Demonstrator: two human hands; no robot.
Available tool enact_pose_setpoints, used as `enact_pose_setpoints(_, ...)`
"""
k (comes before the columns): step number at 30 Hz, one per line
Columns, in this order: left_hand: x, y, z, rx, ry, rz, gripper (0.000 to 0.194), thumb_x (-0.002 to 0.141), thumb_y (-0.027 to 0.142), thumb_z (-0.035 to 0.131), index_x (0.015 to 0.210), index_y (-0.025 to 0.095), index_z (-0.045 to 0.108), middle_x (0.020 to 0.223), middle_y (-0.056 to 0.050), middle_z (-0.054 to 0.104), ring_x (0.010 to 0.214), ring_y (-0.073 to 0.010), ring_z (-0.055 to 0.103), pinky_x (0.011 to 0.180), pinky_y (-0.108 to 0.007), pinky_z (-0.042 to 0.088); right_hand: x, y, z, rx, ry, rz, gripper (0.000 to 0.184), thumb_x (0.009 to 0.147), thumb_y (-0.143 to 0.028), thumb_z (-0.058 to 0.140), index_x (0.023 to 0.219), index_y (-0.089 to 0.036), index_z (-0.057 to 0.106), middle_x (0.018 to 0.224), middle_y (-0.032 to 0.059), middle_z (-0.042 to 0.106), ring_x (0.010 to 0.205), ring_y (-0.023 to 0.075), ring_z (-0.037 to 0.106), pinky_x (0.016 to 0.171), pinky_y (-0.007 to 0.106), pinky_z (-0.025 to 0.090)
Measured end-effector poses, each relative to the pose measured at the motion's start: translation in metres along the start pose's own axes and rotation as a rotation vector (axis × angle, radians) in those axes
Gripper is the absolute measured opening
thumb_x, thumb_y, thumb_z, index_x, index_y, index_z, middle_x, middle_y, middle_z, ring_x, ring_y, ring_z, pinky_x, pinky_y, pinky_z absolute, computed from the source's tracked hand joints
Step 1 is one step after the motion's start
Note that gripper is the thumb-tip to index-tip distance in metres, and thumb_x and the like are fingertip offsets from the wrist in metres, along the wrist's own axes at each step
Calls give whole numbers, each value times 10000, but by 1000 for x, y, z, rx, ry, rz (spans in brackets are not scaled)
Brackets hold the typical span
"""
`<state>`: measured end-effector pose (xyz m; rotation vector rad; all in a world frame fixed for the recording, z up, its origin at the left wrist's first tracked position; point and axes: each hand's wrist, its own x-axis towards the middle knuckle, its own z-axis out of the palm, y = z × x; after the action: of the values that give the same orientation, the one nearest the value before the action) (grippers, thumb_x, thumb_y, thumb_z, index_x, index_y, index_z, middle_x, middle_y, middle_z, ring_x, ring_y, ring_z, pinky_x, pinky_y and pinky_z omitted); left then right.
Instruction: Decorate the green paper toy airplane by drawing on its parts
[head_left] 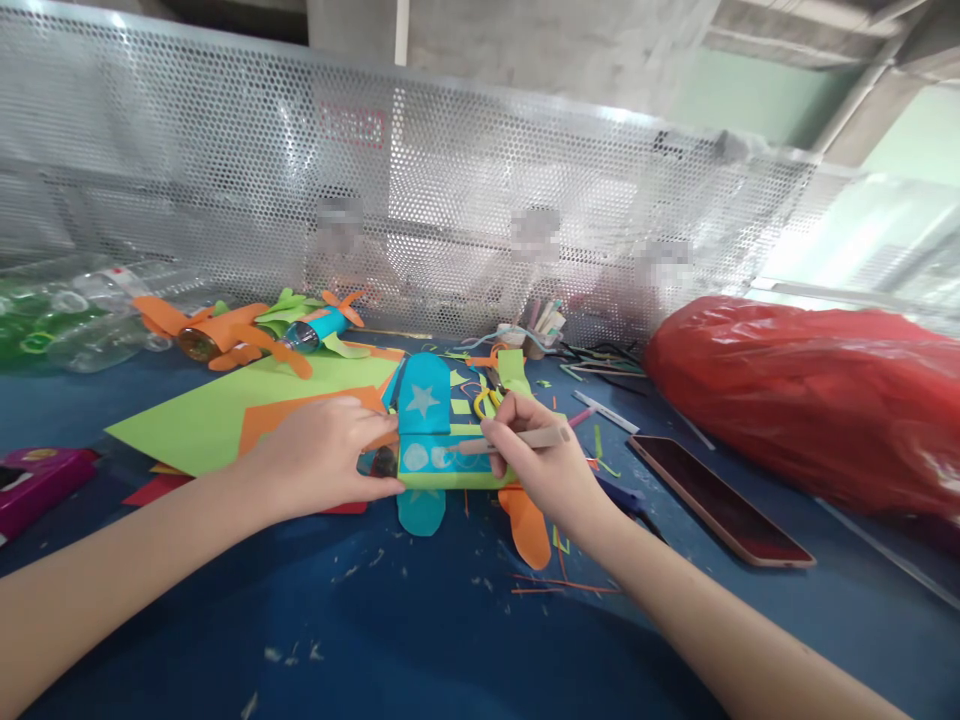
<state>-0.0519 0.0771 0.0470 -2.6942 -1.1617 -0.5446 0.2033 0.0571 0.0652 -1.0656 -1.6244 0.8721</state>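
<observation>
A toy plane (420, 460) made from a bottle and coloured paper lies across the blue table in front of me. Its blue wings (421, 385) bear white stars, and white circles line the blue side. My left hand (330, 450) grips the bottle end on the left between thumb and fingers. Pinched in my right hand (540, 455) is a pale marker (544, 437), its tip pointing left at the row of circles. An orange paper fin (527, 530) sticks out below my right hand. Yellow-handled scissors (482, 404) lie just behind that hand, partly hidden.
Green paper sheets (195, 420) and orange paper (270, 425) lie left. Behind them are another orange paper plane (225, 335), a blue one (319, 328) and clear bottles (97, 320). A phone (720, 500) and red plastic bag (810, 400) are right. Paper scraps surround the plane.
</observation>
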Motion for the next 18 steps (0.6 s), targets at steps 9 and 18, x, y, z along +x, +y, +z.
enact_pose_setpoints(9,0,0,1,2,-3,6,314,905,457,731,1062,186,753,984,-96,784,917,-312,706,776,-409,543,1,1,0,-40,-34,29,241,789,-346,637,644,-253,469,459,-70,540,430,100,468,476,238,370)
enact_pose_setpoints(18,0,0,1,20,12,16,302,904,470,721,1040,202,754,962,-88,787,886,-308,708,735,-402,547,2,0,0,-51,-36,26,239,788,-348,636,644,-251,472,456,-67,544,426,99,469,470,232,366)
